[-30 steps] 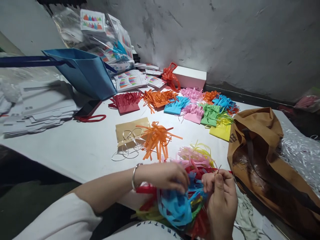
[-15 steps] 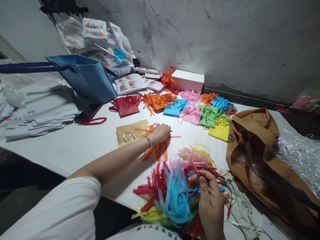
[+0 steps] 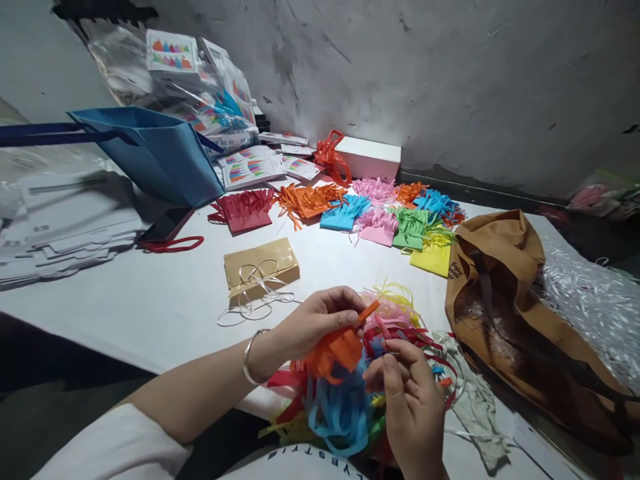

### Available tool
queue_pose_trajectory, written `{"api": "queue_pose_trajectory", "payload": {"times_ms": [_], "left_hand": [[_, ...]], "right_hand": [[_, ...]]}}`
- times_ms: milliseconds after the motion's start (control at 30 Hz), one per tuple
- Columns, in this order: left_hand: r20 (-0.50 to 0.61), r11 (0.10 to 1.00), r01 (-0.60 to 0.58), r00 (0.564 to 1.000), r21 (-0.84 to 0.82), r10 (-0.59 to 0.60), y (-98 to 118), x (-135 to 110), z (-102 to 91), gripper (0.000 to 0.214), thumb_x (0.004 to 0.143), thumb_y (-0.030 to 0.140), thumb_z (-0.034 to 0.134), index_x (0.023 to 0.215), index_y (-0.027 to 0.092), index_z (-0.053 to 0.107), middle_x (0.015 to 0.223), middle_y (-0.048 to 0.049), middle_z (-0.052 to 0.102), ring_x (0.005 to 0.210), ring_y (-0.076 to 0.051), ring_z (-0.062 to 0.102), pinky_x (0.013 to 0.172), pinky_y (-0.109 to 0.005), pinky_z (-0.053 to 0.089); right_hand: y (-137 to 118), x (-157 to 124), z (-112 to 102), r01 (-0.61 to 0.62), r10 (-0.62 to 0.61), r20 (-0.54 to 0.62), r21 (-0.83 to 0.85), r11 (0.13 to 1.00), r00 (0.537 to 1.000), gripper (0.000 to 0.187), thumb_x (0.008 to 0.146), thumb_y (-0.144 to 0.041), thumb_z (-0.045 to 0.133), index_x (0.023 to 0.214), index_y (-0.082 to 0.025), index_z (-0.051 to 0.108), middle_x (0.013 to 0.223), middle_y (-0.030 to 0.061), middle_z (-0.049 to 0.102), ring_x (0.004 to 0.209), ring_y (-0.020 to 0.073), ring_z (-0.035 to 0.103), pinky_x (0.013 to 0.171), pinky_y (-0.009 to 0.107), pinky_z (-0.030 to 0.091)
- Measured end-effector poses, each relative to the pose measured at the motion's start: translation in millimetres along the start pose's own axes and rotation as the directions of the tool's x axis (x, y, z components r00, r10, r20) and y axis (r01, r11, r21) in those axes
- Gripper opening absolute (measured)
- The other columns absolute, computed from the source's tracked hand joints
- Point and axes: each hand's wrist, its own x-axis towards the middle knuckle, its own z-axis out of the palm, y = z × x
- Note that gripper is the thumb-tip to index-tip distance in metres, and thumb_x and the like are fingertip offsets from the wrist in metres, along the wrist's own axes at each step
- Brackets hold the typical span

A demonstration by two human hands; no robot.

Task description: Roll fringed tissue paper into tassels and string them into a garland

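Note:
My left hand (image 3: 313, 323) is closed on an orange paper tassel (image 3: 334, 357), whose strips hang down and whose narrow rolled end sticks out past the fingers to the right. Just right of it, my right hand (image 3: 413, 393) is pinched shut; whatever thin thing lies between its fingertips is too small to make out. Below and behind both hands spreads a bunch of tassels, among them blue (image 3: 340, 417), red (image 3: 283, 380), pink (image 3: 390, 309) and yellow (image 3: 400, 293) ones. Beyond my left hand lies a brown paper piece (image 3: 263, 263) with white cord (image 3: 250, 307) looped on it.
Fringed paper stacks in red (image 3: 249, 212), orange (image 3: 310, 200), green (image 3: 411, 229) and yellow (image 3: 431, 261) line the back. At left are a blue bag (image 3: 160, 157), white card stacks (image 3: 75, 213) and a phone (image 3: 165, 225). A brown bag (image 3: 500, 247) stands at right.
My left hand has picked up the orange tassel from beside the brown paper and brought it back towards my right hand. The right hand keeps its pinch in nearly the same place.

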Motion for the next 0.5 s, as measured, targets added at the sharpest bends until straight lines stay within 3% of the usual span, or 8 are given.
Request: {"api": "queue_pose_trajectory", "payload": {"times_ms": [167,500], "left_hand": [[-0.033,0.968,0.11,0.992,-0.227,-0.121,-13,-8,15.9,0.023,0.076,0.022,0.084,0.088,0.012,0.067,0.076,-0.0031,0.07,0.066,-0.011,0.067,0.063,-0.02,0.056],[-0.09,0.947,0.14,0.981,-0.29,-0.173,-14,-12,19.4,0.027,0.074,0.022,0.086,0.088,0.012,0.066,0.076,-0.0026,0.071,0.064,-0.012,0.069,0.062,-0.02,0.058]], "right_hand": [[-8,-1,3,-0.09,0.09,0.033,-0.007,0.996,0.995,0.029,0.096,-0.048,0.052,0.106,-0.022,0.06,0.064,-0.0034,0.064,0.054,0.009,0.061,0.05,0.015,0.052],[-6,0,0,-0.067,0.069,0.025,-0.062,0.996,0.997,0.03,0.096,-0.046,0.051,0.103,-0.018,0.062,0.059,-0.0026,0.063,0.046,0.0094,0.059,0.046,0.017,0.05]]}}
